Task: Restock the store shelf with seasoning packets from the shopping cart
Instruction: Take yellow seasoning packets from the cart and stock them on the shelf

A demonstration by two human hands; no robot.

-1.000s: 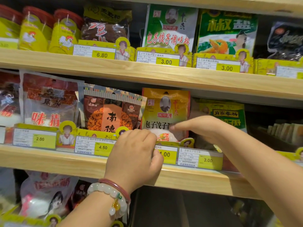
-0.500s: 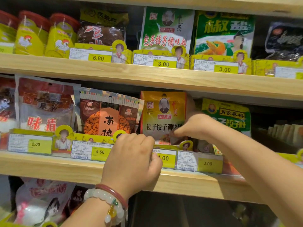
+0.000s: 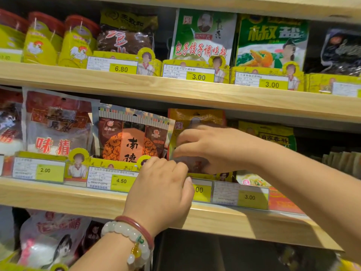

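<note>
Packet: yellow seasoning packet stands on the middle shelf, behind the price-tag rail, just right of the orange packet.
Handling: likely light, soft and crinkly, prone to slump; best held by its flat faces or side edges.
Right hand: fingers spread over the packet's front, pressing or pinching it; whether the grip has closed, I cannot tell.
Left hand: curled loosely at the rail below, apparently holding nothing.
Cart: out of view.

Bare forearms; the left wrist wears a pale bead bracelet and red bangle.
</note>
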